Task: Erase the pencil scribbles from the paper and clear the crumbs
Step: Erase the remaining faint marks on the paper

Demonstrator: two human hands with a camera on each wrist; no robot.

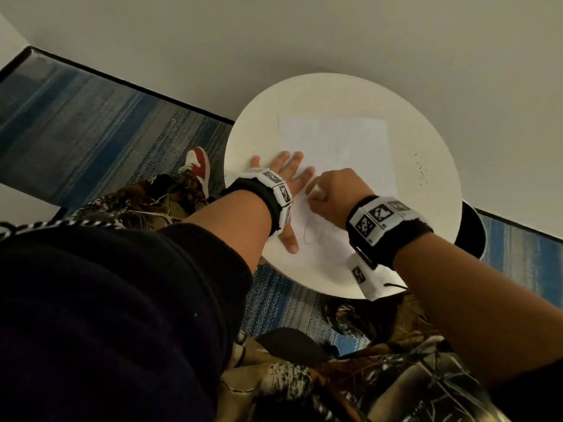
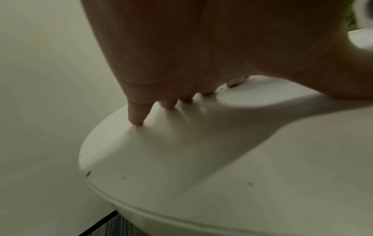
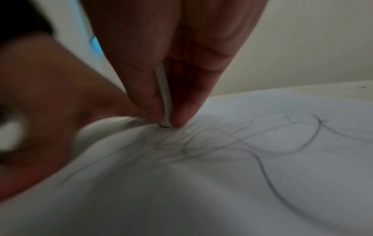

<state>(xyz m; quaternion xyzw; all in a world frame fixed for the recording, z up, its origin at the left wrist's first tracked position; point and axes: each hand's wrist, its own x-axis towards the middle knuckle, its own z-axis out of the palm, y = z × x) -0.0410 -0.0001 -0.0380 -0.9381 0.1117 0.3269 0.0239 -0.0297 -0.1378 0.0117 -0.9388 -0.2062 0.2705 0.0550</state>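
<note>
While paper [image 1: 335,141] is pinned flat-fingered by left hand [image 1: 286,178], eraser [image 3: 164,99] is pinched in right hand [image 1: 332,190]; erasing underway, near scribbles [image 1: 310,233] likely next.

No readable text or numbers; the wristbands [image 1: 380,219] carry only coded marker squares.

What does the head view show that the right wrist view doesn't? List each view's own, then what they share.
Head only: the whole round white table, the left hand spread flat across the paper's left edge, dark crumbs on the table right of the sheet, the carpet and a red and white shoe.

Right wrist only: the eraser's tip touching the paper amid faint, blurred lines.

Both: the right hand pinching the white eraser, the paper, pencil scribbles.
</note>
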